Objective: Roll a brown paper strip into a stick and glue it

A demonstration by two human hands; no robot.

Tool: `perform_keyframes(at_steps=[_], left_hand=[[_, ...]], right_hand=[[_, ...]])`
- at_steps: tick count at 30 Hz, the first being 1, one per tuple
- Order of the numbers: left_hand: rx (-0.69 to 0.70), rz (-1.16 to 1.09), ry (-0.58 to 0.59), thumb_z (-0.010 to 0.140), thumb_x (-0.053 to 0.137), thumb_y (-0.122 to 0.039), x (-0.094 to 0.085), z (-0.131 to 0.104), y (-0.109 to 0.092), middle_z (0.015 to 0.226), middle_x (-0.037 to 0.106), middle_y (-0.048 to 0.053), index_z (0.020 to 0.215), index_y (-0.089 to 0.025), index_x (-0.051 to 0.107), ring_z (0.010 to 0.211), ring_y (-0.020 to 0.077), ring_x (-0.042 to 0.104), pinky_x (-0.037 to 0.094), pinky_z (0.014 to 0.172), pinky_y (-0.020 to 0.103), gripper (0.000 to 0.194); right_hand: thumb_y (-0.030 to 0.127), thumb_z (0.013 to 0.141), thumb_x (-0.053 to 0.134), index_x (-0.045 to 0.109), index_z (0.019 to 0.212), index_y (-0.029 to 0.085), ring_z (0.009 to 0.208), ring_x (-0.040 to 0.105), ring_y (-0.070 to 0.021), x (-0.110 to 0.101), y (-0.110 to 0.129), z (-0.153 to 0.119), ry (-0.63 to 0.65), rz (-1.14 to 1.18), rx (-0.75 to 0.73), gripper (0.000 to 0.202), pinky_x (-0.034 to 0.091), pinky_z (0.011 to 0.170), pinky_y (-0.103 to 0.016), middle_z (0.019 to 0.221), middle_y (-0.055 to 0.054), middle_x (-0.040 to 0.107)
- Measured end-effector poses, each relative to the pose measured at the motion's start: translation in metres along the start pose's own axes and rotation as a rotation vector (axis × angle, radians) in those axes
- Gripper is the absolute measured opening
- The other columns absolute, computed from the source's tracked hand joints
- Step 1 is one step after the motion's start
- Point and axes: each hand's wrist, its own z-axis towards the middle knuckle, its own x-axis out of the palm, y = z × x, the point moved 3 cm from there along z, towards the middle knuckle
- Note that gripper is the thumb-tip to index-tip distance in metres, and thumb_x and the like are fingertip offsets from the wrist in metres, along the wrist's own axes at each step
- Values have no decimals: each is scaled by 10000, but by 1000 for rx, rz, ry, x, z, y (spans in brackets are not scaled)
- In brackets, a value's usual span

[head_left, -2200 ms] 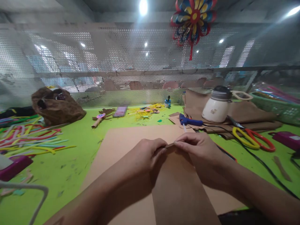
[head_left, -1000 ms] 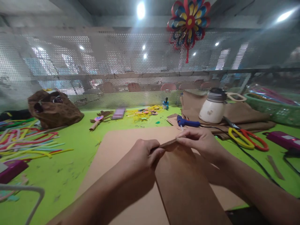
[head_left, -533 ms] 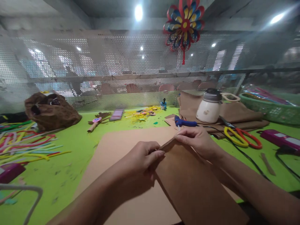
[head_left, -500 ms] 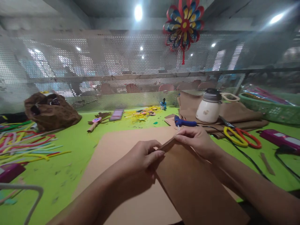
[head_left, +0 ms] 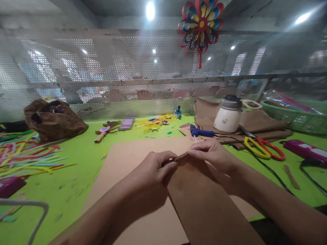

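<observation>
A long brown paper strip slants from the centre down to the bottom edge, its far end folded over and raised. My left hand pinches the left side of that folded end between thumb and fingers. The right side of the same fold is pinched by my right hand, close beside the left. Beneath both hands lies a large light-brown sheet. Just beyond my right hand rests a blue glue gun, its nozzle pointing toward the sheet.
Scissors and a white bottle stand right, near folded brown paper and a green basket. A black cord runs past my right forearm. Left are colourful strips and a brown bag.
Both hands have shifted slightly left, and the folded end of the brown strip has come a little lower and flatter. The strip's near part has swung left.
</observation>
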Motion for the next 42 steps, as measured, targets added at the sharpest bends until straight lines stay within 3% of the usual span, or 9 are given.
perform_keyframes(at_steps=[6,11,16,23,25,28,33,38,42], left_hand=[[-34,24,35,895,471,-388,-3,2,1,549,501,-41,775,-167,573,514,101,434,330,516,221,271],[-43,-103,94,897,466,-364,-6,4,0,451,456,-68,731,-177,516,425,93,414,315,482,219,255],[-11,-210,17,897,481,-369,-12,5,6,540,451,-54,648,-172,475,495,81,399,300,496,215,318],[-25,-417,96,884,538,-395,-19,1,11,518,425,-62,677,-158,514,463,65,361,264,475,207,314],[-53,-546,150,865,569,-399,-17,-1,13,485,424,-68,702,-156,532,413,56,350,250,444,202,295],[-93,-688,262,830,624,-367,-10,-4,17,465,464,-57,722,-151,558,363,52,374,236,399,188,250],[-168,-918,417,811,659,-339,9,-9,25,434,472,-45,802,-146,609,354,75,410,279,380,187,200],[-232,-1066,418,755,728,-290,24,-12,23,587,524,-22,765,-125,635,512,71,470,369,519,203,190],[-223,-971,350,742,726,-301,22,-7,19,667,583,10,807,-116,670,594,96,516,393,611,238,205]], right_hand=[[462,746,707,704,624,129,554,467,-119,-1,-7,1,26,63,66,354,403,532,-251,573,0,556],[440,765,703,702,692,139,575,509,-132,5,-10,-2,65,235,134,310,414,554,-259,624,-15,608],[443,758,719,699,721,128,560,543,-135,3,-16,-2,25,280,171,317,426,556,-266,644,-22,634],[443,840,639,736,940,182,826,628,-176,-19,-19,5,-75,277,-15,296,483,780,-317,898,-64,703],[371,828,675,706,1072,238,914,623,-171,-19,-14,4,-23,210,-68,279,475,837,-313,1007,-56,697],[306,801,715,642,1190,286,1004,610,-182,-8,-1,-2,193,139,-131,396,477,866,-324,1099,-54,668],[303,851,663,708,1089,233,1010,596,-187,16,19,-11,483,38,-283,253,457,898,-336,1068,-72,641],[259,812,707,754,940,196,906,623,-177,19,17,-11,454,66,-307,150,490,819,-311,1004,-82,657],[309,825,690,734,887,159,764,612,-140,17,3,-9,405,190,-134,168,487,723,-260,832,-44,674]])
